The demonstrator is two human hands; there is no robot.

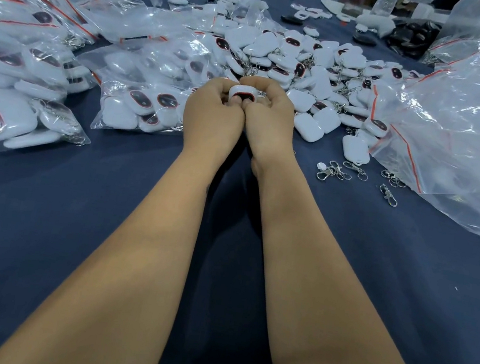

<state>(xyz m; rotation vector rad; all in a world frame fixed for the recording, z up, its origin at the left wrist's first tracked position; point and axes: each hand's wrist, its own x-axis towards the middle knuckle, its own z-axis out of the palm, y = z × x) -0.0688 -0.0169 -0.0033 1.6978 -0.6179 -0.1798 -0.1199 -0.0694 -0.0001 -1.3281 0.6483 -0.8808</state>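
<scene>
While both hands pinched it, the white fob (242,94) sat dead center between left hand (212,116) and right hand (267,121), 2 thumbs on its face, loose clips (334,171) off right.

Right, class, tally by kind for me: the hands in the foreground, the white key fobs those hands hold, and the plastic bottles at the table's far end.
Hands: 2, the left hand and the right hand
Fobs held: 1 white key fob, gripped by both hands
Bottles: 1 plastic bottle
Total: 4
</scene>
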